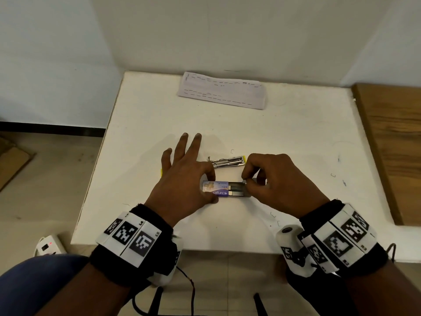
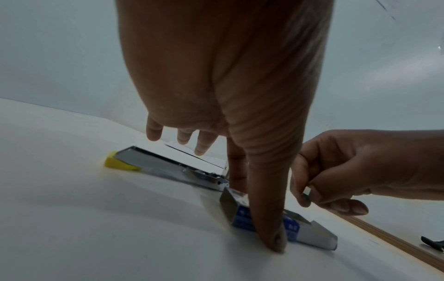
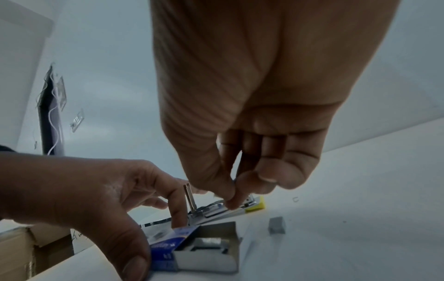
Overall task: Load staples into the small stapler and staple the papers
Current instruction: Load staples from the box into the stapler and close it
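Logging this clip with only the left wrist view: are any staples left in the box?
Observer: Yes. The right wrist view shows grey staples in the box's slid-out tray.
Operator: Any outside it?
Observer: One block lies on the table past the tray's open end, apart from it.
Operator: And the papers?
Observer: The head view shows them at the table's far edge, no hand on them.

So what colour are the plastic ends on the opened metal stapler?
Yellow plastic ends, clearest in the left wrist view.
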